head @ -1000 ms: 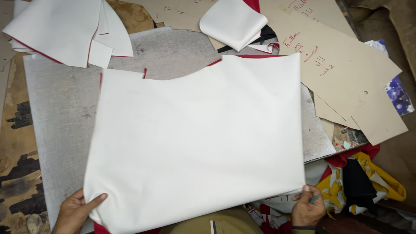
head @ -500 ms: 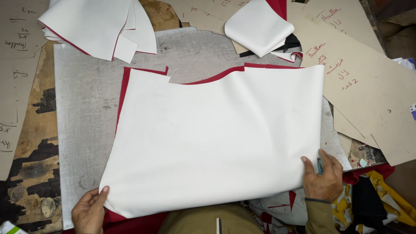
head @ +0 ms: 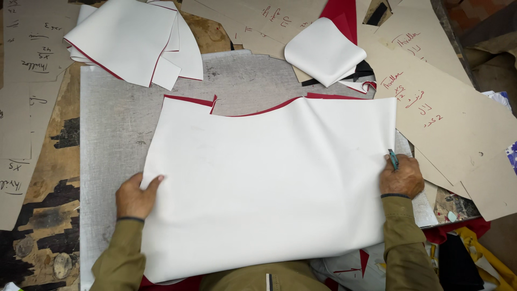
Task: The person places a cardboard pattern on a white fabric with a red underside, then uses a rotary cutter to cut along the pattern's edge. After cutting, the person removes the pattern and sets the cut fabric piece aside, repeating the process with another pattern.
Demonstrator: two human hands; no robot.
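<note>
A large white sheet [head: 269, 178] with a red underside lies spread on a grey metal work surface [head: 116, 124]. My left hand [head: 135, 196] rests on the sheet's left edge, fingers pressed onto it. At the sheet's right edge, my right hand [head: 401, 177] is closed around a small teal tool [head: 393, 159] whose tip points up beside the edge. Thin red strips show along the sheet's top edge.
Folded white pieces with red edging [head: 132, 46] lie at the back left, another folded white piece [head: 323, 51] at the back centre. Brown cardboard patterns [head: 447, 108] with handwriting cover the right and left sides. Coloured fabric scraps [head: 463, 253] lie at the lower right.
Both hands have moved up from the sheet's lower corners to its side edges. The sheet now lies flatter and further up the work surface.
</note>
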